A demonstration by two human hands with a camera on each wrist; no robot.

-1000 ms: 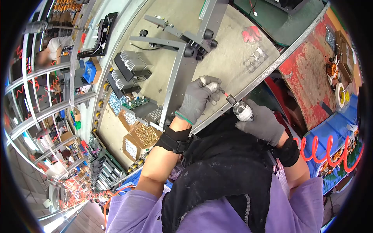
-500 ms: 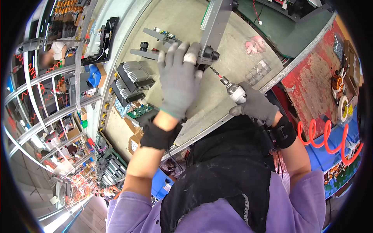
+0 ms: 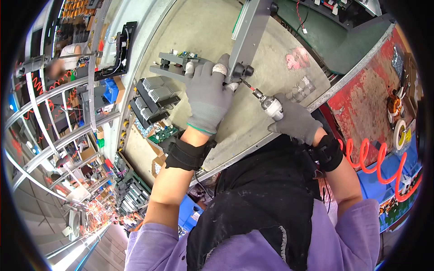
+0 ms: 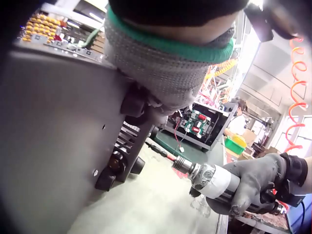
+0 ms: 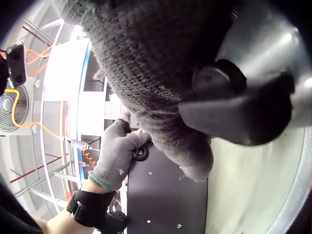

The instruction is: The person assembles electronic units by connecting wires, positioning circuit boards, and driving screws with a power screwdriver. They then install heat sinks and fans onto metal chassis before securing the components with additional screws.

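Gloves (image 3: 203, 110) of grey knit cover both hands. The left hand (image 3: 209, 90) grips the near end of a long dark-grey sheet-metal frame (image 3: 254, 36), its thumb close to round black knob-like feet (image 3: 238, 69); what lies beneath the palm is hidden. The right hand (image 3: 296, 119) is wrapped round a silver cylindrical power driver with a white band (image 3: 273, 108), whose slim dark bit with a red section (image 3: 252, 88) points at the frame's end, just beside the feet. Whether its tip touches anything is too small to tell.

The step in hand looks like driving or loosening a fastener there; the next move seems to call for a braced frame and a bit kept in line while it turns.

The frame lies on a pale, scuffed worktop (image 3: 194, 27). Left of the left hand are finned grey metal heat sinks (image 3: 156, 92), then a green circuit board (image 3: 165, 134). Across to the right stands a worn red-painted surface (image 3: 357, 97).
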